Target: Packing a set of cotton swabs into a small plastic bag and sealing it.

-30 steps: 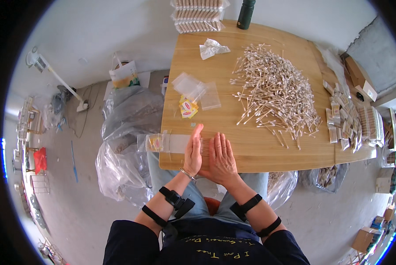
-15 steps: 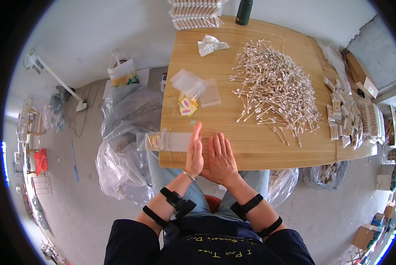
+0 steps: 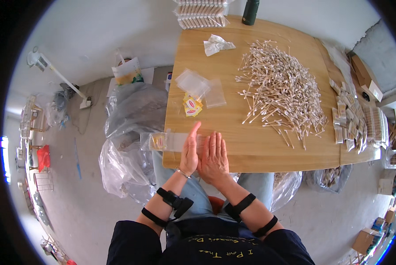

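At the table's near edge, a row of cotton swabs (image 3: 202,142) lies side by side between my hands. My left hand (image 3: 190,152) stands on its edge with the fingers straight, its palm side against the left end of the row. From the right, my right hand (image 3: 214,160) lies with its fingers stretched out flat, covering part of the swabs. Left of my left hand is a clear plastic bag (image 3: 176,142), partly hidden by that hand. Beside it sits a packet of swabs with a yellow card (image 3: 158,142).
A big pile of loose swabs (image 3: 279,88) covers the table's right half. Small filled packets (image 3: 350,117) lie at the far right. Empty clear bags (image 3: 193,84), yellow cards (image 3: 191,106) and a crumpled tissue (image 3: 218,45) lie farther back, with a dark bottle (image 3: 250,12) behind.
Both hands have moved left along the table, the right hand more, so they are closer together around the swabs. The whole view has shifted slightly.
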`<state>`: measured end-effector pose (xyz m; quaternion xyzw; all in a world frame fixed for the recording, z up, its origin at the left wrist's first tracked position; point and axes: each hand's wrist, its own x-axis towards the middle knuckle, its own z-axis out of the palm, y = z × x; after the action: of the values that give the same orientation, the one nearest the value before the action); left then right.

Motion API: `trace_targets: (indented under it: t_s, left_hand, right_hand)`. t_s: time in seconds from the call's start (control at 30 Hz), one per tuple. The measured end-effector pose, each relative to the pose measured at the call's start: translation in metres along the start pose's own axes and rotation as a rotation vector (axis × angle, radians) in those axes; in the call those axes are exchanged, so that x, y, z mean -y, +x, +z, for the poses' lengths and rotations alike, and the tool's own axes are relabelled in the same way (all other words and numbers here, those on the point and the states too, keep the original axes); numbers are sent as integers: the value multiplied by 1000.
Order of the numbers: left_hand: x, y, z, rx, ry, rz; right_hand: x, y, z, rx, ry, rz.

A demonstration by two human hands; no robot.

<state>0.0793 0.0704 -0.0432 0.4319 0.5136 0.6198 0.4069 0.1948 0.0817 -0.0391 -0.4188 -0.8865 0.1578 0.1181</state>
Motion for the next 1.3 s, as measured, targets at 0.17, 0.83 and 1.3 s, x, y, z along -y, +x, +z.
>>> trace_targets:
  t_s: [0.17,0.83,1.3]
  left_hand:
    - [-6,-11,-28,-98,104,-8]
    - [-32,-8,-59,-75,297,-12]
    - [24,-17,-154,-191,445,-240]
  right_hand:
    - [23,8,9,40,66,-62]
    - [42,27,15,59,-15,-109]
    - [61,30,16,165,-8,-99]
